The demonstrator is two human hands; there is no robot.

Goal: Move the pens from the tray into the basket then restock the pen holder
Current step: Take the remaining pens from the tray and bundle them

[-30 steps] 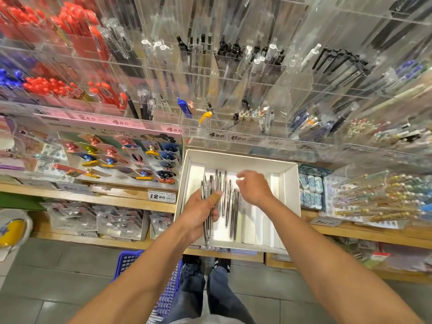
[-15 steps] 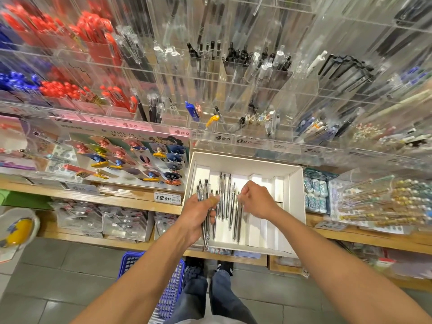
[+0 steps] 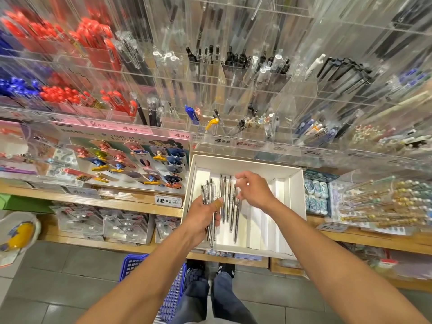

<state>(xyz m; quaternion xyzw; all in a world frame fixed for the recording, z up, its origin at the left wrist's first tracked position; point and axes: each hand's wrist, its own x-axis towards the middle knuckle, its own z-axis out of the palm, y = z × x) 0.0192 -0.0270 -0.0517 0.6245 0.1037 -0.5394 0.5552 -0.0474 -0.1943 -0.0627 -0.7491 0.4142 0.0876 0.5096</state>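
A white tray (image 3: 245, 161) sits on the wooden shelf with several silver pens (image 3: 230, 206) lying in its left half. My left hand (image 3: 201, 218) grips a bundle of silver pens (image 3: 208, 190) over the tray's left edge. My right hand (image 3: 254, 190) hovers just right of the loose pens' upper ends, fingers loosely curled, nothing plainly held. The blue basket (image 3: 134, 265) is on the floor below my left forearm, partly hidden by it. Clear acrylic pen holders (image 3: 233, 99) fill the wall above the tray.
Red pens (image 3: 93, 38) and blue pens (image 3: 14, 86) fill holders at the upper left. Packaged clips (image 3: 131, 164) hang left of the tray, erasers (image 3: 315, 195) and beaded pens (image 3: 385, 202) lie to its right. My feet (image 3: 210, 270) stand on grey floor tiles.
My right hand dipped toward the left hand's bundle, then lifted back over the loose pens with its fingers apart. My left hand still grips its bundle. The camera tilted slightly.
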